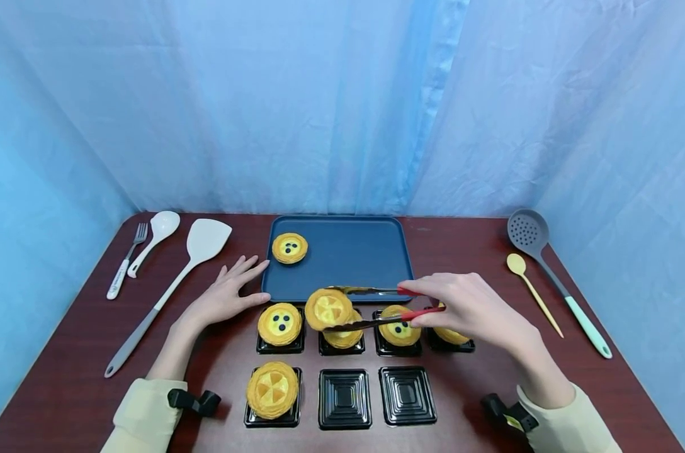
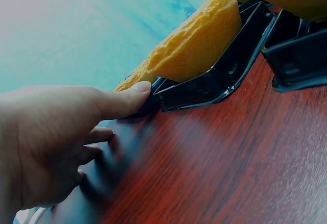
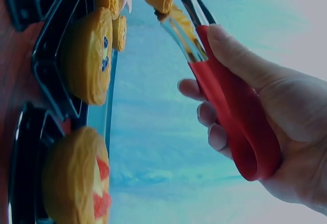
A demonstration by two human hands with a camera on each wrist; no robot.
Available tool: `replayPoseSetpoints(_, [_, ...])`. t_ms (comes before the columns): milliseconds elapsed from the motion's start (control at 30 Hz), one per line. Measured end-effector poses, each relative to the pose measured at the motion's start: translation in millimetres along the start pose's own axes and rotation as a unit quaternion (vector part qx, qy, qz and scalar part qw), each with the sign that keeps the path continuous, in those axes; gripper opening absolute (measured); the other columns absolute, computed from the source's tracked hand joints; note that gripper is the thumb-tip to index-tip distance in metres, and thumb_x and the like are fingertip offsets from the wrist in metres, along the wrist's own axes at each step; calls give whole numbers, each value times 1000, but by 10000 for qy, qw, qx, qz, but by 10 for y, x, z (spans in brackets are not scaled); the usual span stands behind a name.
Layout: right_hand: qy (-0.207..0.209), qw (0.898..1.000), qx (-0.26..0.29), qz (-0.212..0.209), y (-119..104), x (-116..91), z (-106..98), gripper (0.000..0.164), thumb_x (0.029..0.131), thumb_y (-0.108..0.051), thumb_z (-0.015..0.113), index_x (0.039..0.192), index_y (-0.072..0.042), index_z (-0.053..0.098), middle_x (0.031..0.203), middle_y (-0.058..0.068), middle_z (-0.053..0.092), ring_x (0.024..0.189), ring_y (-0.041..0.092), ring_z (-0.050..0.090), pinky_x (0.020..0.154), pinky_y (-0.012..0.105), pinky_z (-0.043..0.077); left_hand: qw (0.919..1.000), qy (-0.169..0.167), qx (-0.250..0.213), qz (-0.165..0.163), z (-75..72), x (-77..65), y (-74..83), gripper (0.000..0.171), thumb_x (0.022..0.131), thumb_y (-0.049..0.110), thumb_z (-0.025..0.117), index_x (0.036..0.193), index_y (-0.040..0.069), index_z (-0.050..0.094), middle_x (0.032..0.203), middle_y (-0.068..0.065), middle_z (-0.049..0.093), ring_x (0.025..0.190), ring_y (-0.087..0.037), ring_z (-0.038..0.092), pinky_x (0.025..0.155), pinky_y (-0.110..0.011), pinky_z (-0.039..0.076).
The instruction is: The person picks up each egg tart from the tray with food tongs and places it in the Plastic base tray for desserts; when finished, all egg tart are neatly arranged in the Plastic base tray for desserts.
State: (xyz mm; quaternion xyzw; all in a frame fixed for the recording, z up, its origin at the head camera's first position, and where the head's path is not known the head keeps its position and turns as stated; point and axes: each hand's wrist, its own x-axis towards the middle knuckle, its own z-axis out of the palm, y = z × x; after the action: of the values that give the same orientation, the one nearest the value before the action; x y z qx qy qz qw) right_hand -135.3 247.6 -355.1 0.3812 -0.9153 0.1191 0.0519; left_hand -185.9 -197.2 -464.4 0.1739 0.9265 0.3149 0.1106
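My right hand [image 1: 473, 308] grips red-handled metal tongs [image 3: 230, 106], thumb on one handle and fingers on the other. Between the tong tips is an egg tart [image 1: 327, 308] with yellow fruit wedges, raised over another tart [image 1: 345, 338] in a black square holder. My left hand [image 1: 223, 299] spreads its fingers at the left edge of a blue tray [image 1: 354, 251], the thumb at the front left corner. On that tray, at the back left, lies a blueberry tart [image 1: 289, 248]. In the left wrist view the thumb [image 2: 125, 100] is right beside a holder [image 2: 194, 94].
Several tarts sit in black holders before the tray; the front row has a fruit tart [image 1: 271, 390] and two bare holders [image 1: 345, 399]. At left lie a fork [image 1: 130, 258], white spoon [image 1: 158, 233] and spatula [image 1: 206, 239]; at right, a yellow spoon [image 1: 532, 292] and skimmer [image 1: 528, 231].
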Motion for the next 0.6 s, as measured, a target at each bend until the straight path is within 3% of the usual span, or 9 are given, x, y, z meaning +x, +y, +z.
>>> replayPoseSetpoints(400, [-249, 9942, 538, -897, -39, -233, -41, 56, 78, -42, 87, 129, -23, 73, 107, -12, 77, 89, -2, 67, 66, 12, 45, 10000, -26, 41, -22, -13, 17, -3, 81, 98, 46, 68, 163, 15, 32, 171, -24, 19, 160, -48, 5, 125, -72, -2])
replayPoseSetpoints(600, [-621, 9917, 611, -946, -61, -297, -30, 53, 78, -47, 85, 127, -31, 73, 98, -22, 70, 75, -6, 54, 60, 7, 37, 10000, -35, 57, -24, -6, 17, -13, 81, 98, 45, 68, 163, 14, 32, 171, -24, 19, 160, -49, 5, 125, -72, -2])
